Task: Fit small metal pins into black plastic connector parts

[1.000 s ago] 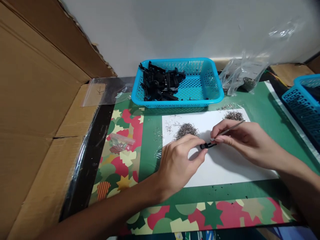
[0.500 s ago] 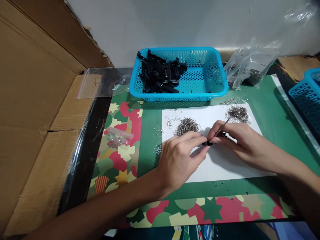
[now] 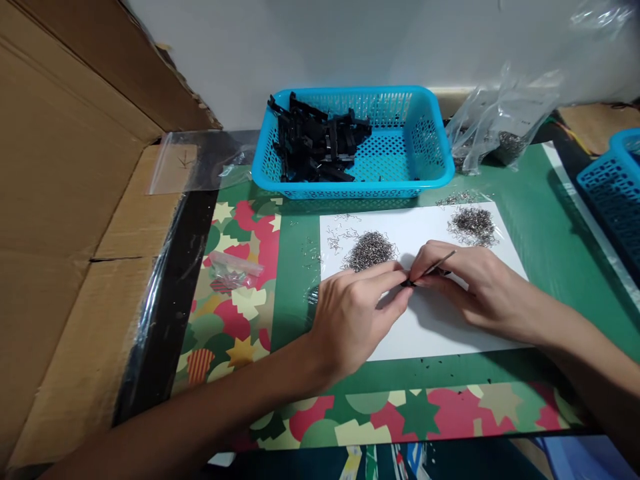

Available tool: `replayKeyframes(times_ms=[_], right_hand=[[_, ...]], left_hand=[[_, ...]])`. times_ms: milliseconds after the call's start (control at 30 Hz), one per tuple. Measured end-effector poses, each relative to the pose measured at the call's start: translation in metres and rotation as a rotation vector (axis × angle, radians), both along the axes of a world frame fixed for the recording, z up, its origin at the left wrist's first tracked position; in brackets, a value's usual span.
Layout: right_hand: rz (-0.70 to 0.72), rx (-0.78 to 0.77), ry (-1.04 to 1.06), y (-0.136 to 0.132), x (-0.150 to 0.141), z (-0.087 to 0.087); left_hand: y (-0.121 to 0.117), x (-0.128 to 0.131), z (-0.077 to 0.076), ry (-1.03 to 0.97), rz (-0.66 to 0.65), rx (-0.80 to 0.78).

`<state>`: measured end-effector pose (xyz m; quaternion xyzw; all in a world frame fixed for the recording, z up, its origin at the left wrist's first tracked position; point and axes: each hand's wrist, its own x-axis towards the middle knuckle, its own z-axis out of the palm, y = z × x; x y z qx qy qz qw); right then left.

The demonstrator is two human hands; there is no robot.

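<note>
Over the white sheet (image 3: 400,333), my left hand (image 3: 357,310) pinches a small black plastic part (image 3: 409,283) between thumb and fingertips. My right hand (image 3: 465,277) meets it from the other side, closed on tweezers (image 3: 443,262), whose thin metal shaft slants up to the right. The working tip is hidden by my fingers at the black part. Just beyond my left fingers lies a pile of tiny bent metal springs (image 3: 371,251). Another pile of small metal pieces (image 3: 473,225) sits behind my right hand.
A blue basket (image 3: 357,193) partly filled with black plastic parts (image 3: 320,143) stands at the back. Clear bags of metal pieces (image 3: 510,143) lean against the wall. Cardboard (image 3: 65,233) rises at the left; a second blue basket (image 3: 613,177) is at the right edge. Black crumbs dot the green mat (image 3: 345,383).
The metal shaft in my right hand has tilted lower, towards flat. Both hands still meet at the black part, and the whole view has shifted slightly.
</note>
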<state>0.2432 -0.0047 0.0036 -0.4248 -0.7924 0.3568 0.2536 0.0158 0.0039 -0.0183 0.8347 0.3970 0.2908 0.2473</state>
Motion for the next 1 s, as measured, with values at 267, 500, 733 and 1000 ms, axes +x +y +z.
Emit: replayKeyframes(times_ms=[267,500,733,1000], right_hand=[[-0.27,-0.162,0.381,0.005,0.001,0.0],[-0.306,-0.252,0.591,0.023,0.005,0.001],[-0.298,-0.053,0.233,0.022,0.013,0.022],[-0.139,0.152,-0.032,0.003,0.023,0.024]], left_hand=[[0.0,-0.002,0.006,-0.103,-0.022,-0.158],[-0.002,-0.007,0.009,-0.2,-0.046,-0.155],[-0.003,-0.008,0.006,-0.304,-0.012,-0.201],[0.002,-0.009,0.009,-0.321,0.042,-0.311]])
